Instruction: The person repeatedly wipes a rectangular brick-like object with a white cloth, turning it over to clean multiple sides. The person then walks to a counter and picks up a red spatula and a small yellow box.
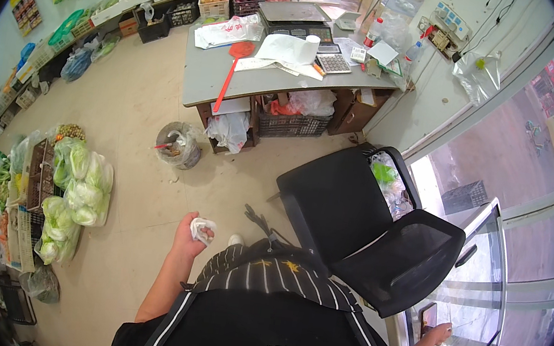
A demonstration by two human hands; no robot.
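Note:
My left hand (191, 235) is out to the left of my body, closed around a crumpled white tissue (203, 231). Part of the tissue sticks out between thumb and fingers. At the lower right, my right hand (437, 334) is over the glass display case (480, 281). A dark smartphone (428, 316) lies right beside that hand; whether the fingers touch or grip it I cannot tell. Close in front of me, a black office chair (341, 201) stands to the right, its mesh back (403, 264) towards the glass case.
Ahead is a grey-topped desk (200, 78) with a weighing scale (296, 19), a calculator (334, 63) and a red fly swatter (232, 71). A lined trash bin (179, 153) stands on the floor. Bagged cabbages (85, 196) and crates (41, 170) are at left.

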